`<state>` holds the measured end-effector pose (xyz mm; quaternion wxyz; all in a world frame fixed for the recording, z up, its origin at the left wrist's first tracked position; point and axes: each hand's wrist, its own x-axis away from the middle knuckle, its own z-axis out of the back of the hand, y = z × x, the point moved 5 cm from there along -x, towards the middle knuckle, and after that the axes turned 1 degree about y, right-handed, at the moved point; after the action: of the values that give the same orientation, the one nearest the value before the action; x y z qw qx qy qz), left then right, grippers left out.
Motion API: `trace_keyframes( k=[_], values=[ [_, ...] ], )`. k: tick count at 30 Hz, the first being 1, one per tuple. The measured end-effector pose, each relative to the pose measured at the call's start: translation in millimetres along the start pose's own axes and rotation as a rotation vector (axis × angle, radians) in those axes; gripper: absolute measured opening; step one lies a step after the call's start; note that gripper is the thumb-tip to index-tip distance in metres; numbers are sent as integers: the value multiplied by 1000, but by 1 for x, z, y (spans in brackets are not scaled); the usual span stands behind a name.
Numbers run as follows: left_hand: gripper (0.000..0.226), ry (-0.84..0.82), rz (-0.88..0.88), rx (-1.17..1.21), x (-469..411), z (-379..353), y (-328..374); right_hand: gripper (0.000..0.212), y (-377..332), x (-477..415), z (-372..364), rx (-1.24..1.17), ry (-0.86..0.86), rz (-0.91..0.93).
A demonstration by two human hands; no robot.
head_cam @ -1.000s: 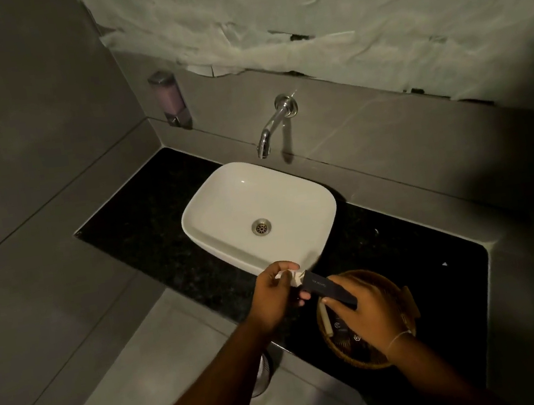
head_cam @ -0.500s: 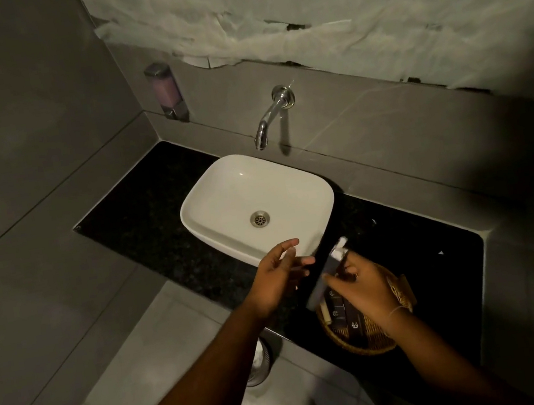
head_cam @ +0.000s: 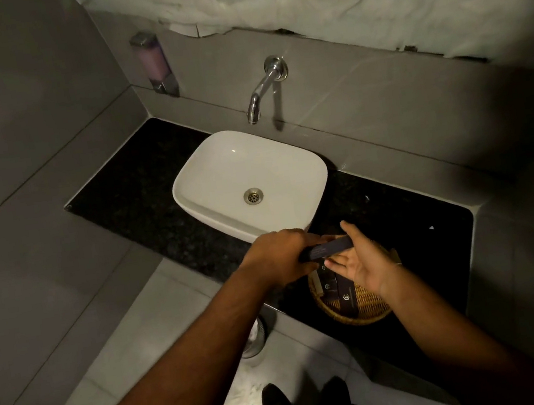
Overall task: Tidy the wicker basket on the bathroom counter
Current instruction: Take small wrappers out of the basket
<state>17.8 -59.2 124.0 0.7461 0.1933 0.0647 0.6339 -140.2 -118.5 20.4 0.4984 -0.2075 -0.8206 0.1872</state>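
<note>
Crowding the wicker basket: both hands, dark box, sink beside

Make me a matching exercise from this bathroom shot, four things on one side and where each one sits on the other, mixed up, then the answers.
Things
1. dark box
2. wicker basket
3. soap dispenser
4. tap

Places
A. on the wall above the white sink
B. on the black counter, right of the sink
C. gripped in the left hand
D. on the wall near the left corner

Pairs: 1-C, 2-B, 3-D, 4-A
</note>
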Motion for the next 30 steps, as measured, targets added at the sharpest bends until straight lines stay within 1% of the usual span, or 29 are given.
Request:
trace_keyframes(
  k=[3,7,10,13,15,18,20,22,27,30],
  values=[
    [44,-90,32,-129,-3,11,11,47,15,-1,-1,-78,23,-66],
    [35,-278,78,-321,-6,22,22,40,28,-4,9,-165,111,-84],
    [40,-343,76,-425,-5,28,36,38,40,-6,10,-147,126,-114],
    [45,-379,84,-509,-6,33,48,44,53,-7,7,-163,103,-154],
    [44,-382,90,-542,-5,35,52,43,57,-6,7,-177,104,-166],
    [41,-360,96,-567,-5,38,56,30,60,-5,10,-215,113,-173],
    [42,-350,100,-567,-5,41,57,25,58,-4,13,-238,126,-178],
    [44,-331,101,-567,-4,43,57,24,55,-5,16,-248,156,-178],
    [38,-245,110,-579,-7,47,54,18,45,-4,24,-284,187,-179],
    [39,-235,128,-558,-9,48,48,19,41,-3,27,-201,169,-187]
  ],
)
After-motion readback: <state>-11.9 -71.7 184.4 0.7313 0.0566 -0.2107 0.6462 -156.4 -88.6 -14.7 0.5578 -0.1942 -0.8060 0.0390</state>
